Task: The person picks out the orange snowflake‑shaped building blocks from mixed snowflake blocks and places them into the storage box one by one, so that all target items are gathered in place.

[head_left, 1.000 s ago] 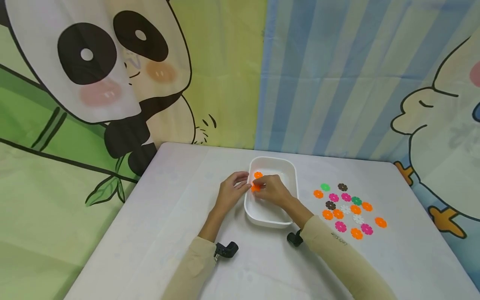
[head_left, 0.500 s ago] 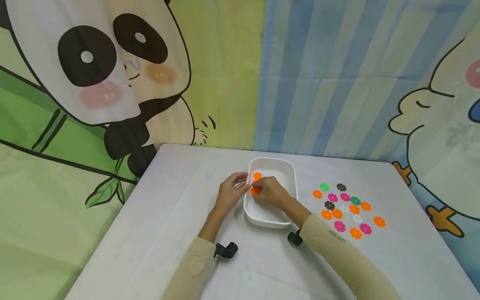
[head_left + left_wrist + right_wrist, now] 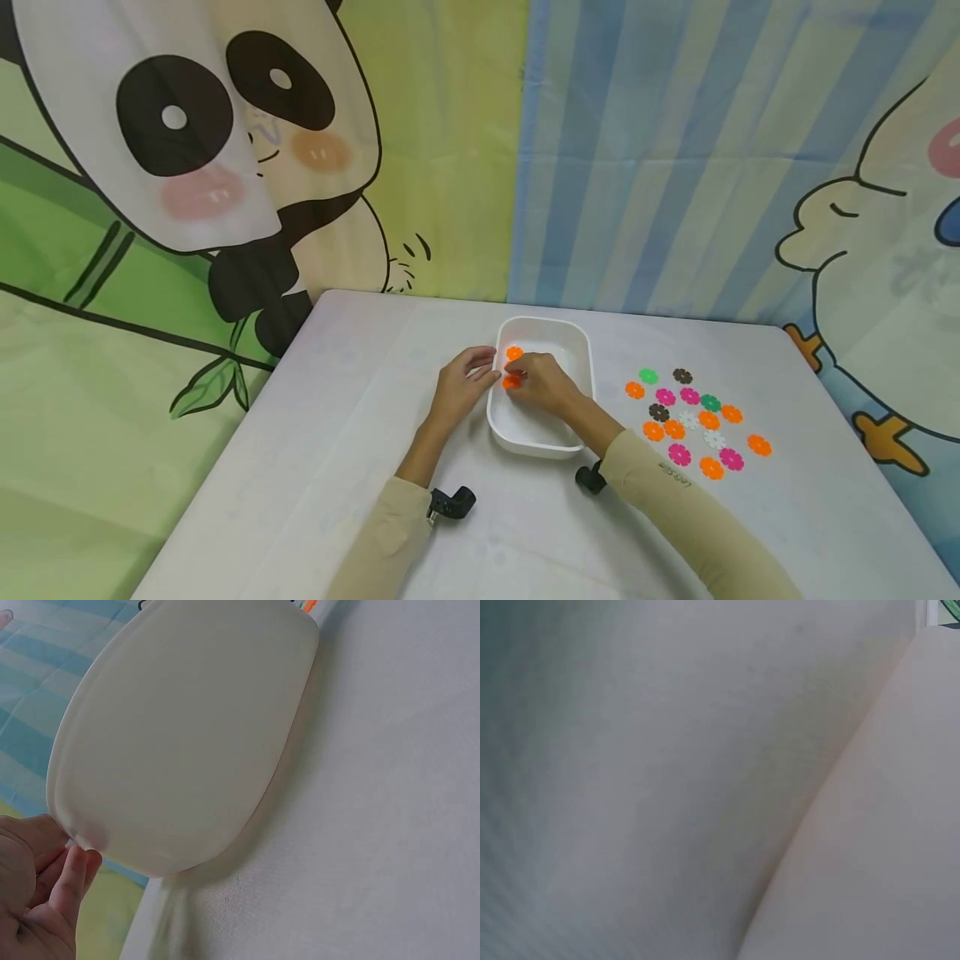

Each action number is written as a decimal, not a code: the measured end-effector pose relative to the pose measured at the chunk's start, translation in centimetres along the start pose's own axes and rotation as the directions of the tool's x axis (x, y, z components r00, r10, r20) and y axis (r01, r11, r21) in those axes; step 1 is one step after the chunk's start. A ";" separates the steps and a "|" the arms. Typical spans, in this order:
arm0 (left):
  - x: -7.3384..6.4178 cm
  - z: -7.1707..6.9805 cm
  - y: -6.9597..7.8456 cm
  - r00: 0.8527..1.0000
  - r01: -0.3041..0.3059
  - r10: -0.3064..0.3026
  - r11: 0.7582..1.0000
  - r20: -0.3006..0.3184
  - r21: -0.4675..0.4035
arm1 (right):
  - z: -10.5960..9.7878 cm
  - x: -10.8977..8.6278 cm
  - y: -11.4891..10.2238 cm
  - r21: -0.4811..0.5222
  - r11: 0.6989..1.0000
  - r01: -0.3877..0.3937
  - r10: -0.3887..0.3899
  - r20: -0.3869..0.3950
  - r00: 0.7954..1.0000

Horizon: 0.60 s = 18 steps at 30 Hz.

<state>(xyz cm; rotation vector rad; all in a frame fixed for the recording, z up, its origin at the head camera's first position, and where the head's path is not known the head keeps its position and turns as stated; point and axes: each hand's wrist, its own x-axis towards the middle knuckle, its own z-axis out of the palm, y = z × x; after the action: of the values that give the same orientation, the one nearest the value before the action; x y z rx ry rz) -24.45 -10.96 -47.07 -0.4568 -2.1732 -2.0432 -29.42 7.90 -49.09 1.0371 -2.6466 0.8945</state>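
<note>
In the head view a white plastic tub [image 3: 540, 442] stands on the table. My left hand [image 3: 461, 387] holds its left rim, with thumb and fingers pinching the edge in the left wrist view. Inside the tub, my right hand [image 3: 546, 383] reaches to the left wall, fingers curled at a small orange flower-shaped disc that they mostly cover. Close by along that wall lie an orange disc [image 3: 514, 353] on the far side and another orange disc [image 3: 512, 382] on the near side. The right wrist view shows only pale surfaces, no fingers.
Right of the tub, several flower-shaped discs lie scattered on the white table [image 3: 360, 400]: orange [image 3: 712, 467], pink [image 3: 679, 454], green [image 3: 648, 376], brown [image 3: 682, 376] and white [image 3: 714, 438]. A printed cloth backdrop [image 3: 600, 167] hangs behind the table.
The right fingertips have shifted slightly along the tub's left wall, and more of the near orange disc shows. The left hand stays on the rim.
</note>
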 end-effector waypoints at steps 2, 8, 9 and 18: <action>-0.1 0.0 0.5 1.000 0.000 0.000 1.000 0.002 0.003 | 0.0 0.0 0.0 0.011 1.000 -0.006 0.006 0.001 1.000; -0.1 0.0 0.4 1.000 -0.005 0.005 1.000 0.006 0.008 | -0.5 0.0 -0.1 0.081 0.994 -0.074 0.074 -0.002 0.997; 0.0 0.0 0.3 1.000 -0.008 0.008 1.000 0.007 0.011 | -0.6 0.0 -0.1 0.101 0.992 -0.081 0.082 -0.010 0.997; 0.6 0.3 -2.9 0.998 0.021 -0.017 0.998 -0.065 0.059 | -3.5 -0.4 -0.3 0.184 0.983 -0.022 0.043 -0.112 0.993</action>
<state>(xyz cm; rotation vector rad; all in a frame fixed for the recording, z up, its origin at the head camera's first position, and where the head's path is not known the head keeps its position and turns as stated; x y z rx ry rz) -25.85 -10.68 -49.65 -0.3593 -2.2017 -1.9677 -29.16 10.02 -46.29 0.9509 -2.5308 1.1851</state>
